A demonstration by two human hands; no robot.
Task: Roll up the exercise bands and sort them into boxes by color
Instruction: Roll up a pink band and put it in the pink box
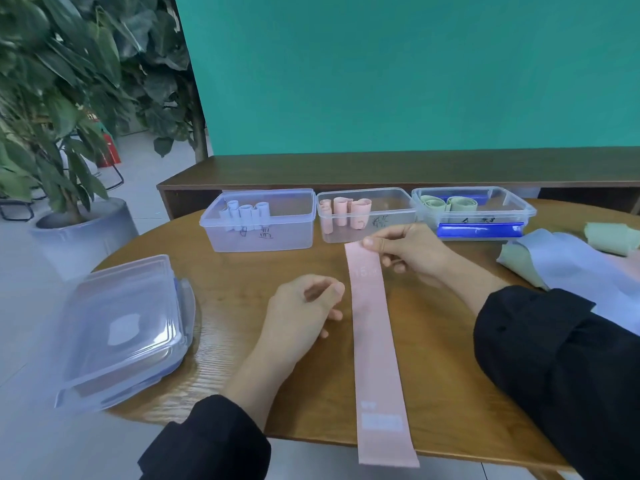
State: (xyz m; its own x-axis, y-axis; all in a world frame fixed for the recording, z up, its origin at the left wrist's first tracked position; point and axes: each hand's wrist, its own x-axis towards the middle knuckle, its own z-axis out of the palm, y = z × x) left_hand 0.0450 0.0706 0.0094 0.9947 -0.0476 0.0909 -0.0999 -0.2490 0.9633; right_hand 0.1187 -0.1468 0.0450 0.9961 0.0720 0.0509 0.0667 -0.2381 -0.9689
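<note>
- Pink exercise band [375, 341] lies flat and unrolled along the wooden counter [225, 278], its near end hanging over the counter's front edge and its far end lifted just in front of the middle box.
- Right hand [405, 252] has its grip pinching the band's far end between thumb and fingers.
- Left hand [304, 306] sits just left of the band with fingers loosely curled, its grip holding nothing; whether the fingertips touch the band's edge cannot be told.
- Three clear boxes stand in a row at the back of the counter: the left box [259, 221] holds pale blue rolls, the middle box [363, 214] holds pink rolls, and the right box [474, 211] holds green rolls and has blue clips.
- Loose bands [568, 261] in green and pale blue lie heaped at the right side of the counter, well apart from the pink one.
- Stacked clear lids [121, 330] rest on the counter's left edge.
- Potted plant [62, 98] stands on the floor to the left, and a teal wall [415, 71] rises behind a dark wooden bench [381, 171].
</note>
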